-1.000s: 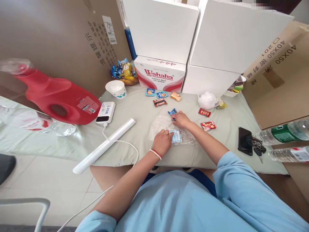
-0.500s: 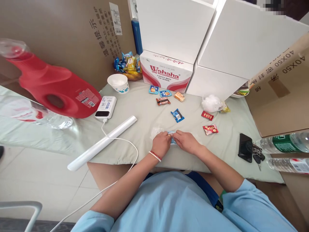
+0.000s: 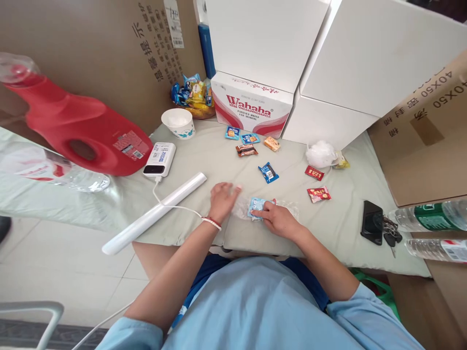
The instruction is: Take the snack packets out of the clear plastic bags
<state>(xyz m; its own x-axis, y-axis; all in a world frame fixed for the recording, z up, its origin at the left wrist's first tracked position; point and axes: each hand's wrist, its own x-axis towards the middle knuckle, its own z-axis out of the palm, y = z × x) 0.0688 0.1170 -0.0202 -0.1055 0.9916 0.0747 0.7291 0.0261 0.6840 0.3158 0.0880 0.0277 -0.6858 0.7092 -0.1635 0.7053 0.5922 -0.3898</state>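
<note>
A clear plastic bag (image 3: 288,210) lies flat on the pale green cloth (image 3: 339,228) near its front edge, with light-blue snack packets (image 3: 255,205) inside it. My right hand (image 3: 275,217) rests on the bag, fingertips pressing the packets. My left hand (image 3: 223,198) hovers just left of the bag with fingers spread, holding nothing. A white sealing bar (image 3: 155,213) with a cable lies left of that hand. A dark-blue candy packet (image 3: 268,172) sits a little beyond the bag.
Loose snack packets (image 3: 248,142) lie at the back by the Wahaha box (image 3: 251,107). Also on the cloth: a paper cup (image 3: 178,123), power bank (image 3: 159,159), red jug (image 3: 78,131), white puff (image 3: 320,154), red packets (image 3: 318,194), phone (image 3: 370,219), keys, bottles (image 3: 426,217).
My left hand has let go of the bag and moved left, opening its fingers. My right hand stays on the bag, which now lies more spread out.
</note>
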